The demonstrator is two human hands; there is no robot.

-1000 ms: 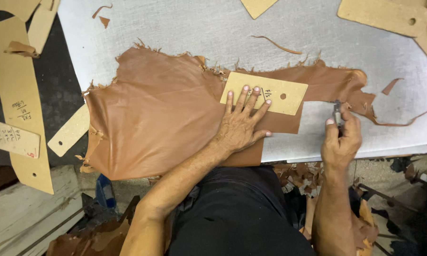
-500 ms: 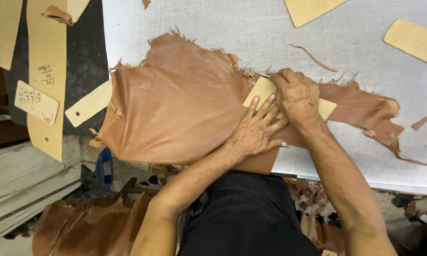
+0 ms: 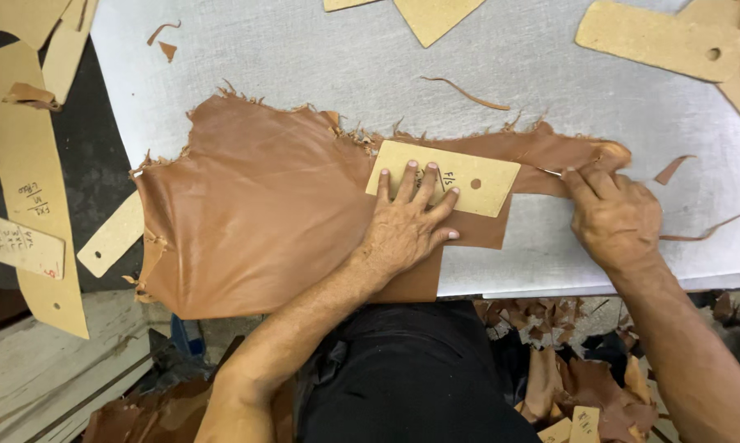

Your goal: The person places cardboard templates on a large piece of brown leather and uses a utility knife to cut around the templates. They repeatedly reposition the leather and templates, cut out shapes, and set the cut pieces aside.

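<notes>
Leather: a brown leather hide (image 3: 255, 213) lies flat at centre frame, its lower edge hanging off the table (image 3: 304, 57) — soft, limp, likely to slide and wrinkle unless pinned.
Template: a stiff cardboard pattern (image 3: 481, 182) lies on the hide, right of centre; light, easily shifted.
Left hand (image 3: 407, 226): fingers spread wide, pressing the pattern down.
Right hand (image 3: 612, 215): fingers closed on a thin blade tool (image 3: 550, 171) at the pattern's right end.
Around: more cardboard patterns (image 3: 661, 39) upper right; leather scraps (image 3: 464, 94) above — none in the way.
</notes>
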